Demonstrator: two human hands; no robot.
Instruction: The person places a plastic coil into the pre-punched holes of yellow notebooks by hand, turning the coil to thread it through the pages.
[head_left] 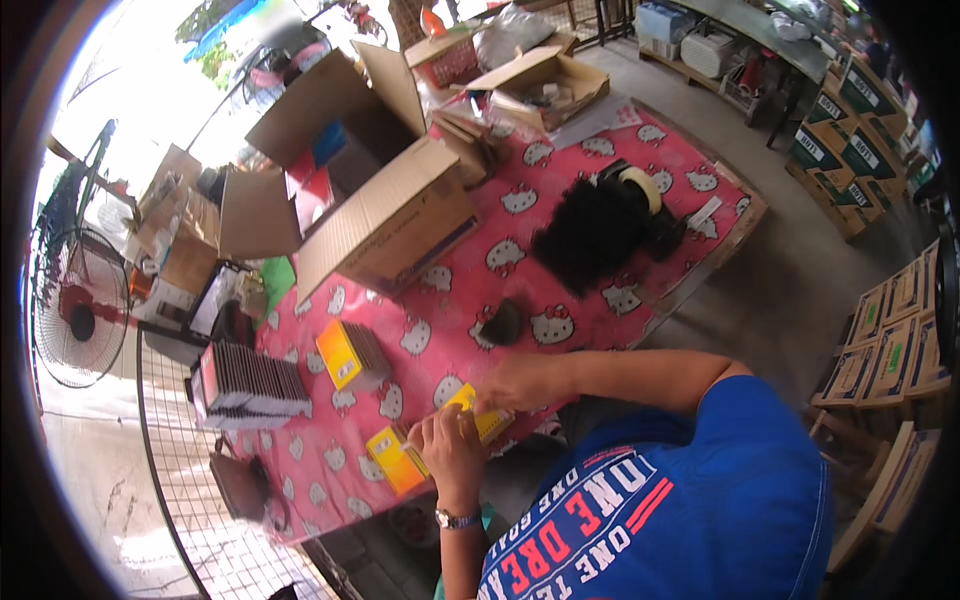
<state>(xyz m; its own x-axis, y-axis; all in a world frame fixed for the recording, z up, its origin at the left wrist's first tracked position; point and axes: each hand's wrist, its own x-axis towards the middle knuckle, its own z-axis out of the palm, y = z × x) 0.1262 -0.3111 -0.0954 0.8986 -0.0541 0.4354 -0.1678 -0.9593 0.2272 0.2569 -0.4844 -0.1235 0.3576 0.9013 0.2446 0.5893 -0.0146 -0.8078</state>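
At the near edge of the table, both hands are close together over small yellow boxes. My left hand (448,450), with a watch on its wrist, is curled with its fingers closed on a yellow box (462,398). My right hand (522,384) reaches in from the right beside the same box; it is blurred and its fingers cannot be made out. Another yellow-orange box (396,462) lies just left of my left hand. A short row of yellow boxes (352,356) stands farther off, and a longer row of dark-edged flat packs (252,386) stands to its left.
A pink patterned cloth (420,340) covers the table. On it are an open cardboard carton (400,215), a black fuzzy object (590,235), a tape roll (642,190) and a small dark object (502,322). A fan (80,320) stands left; stacked cartons (855,150) stand right.
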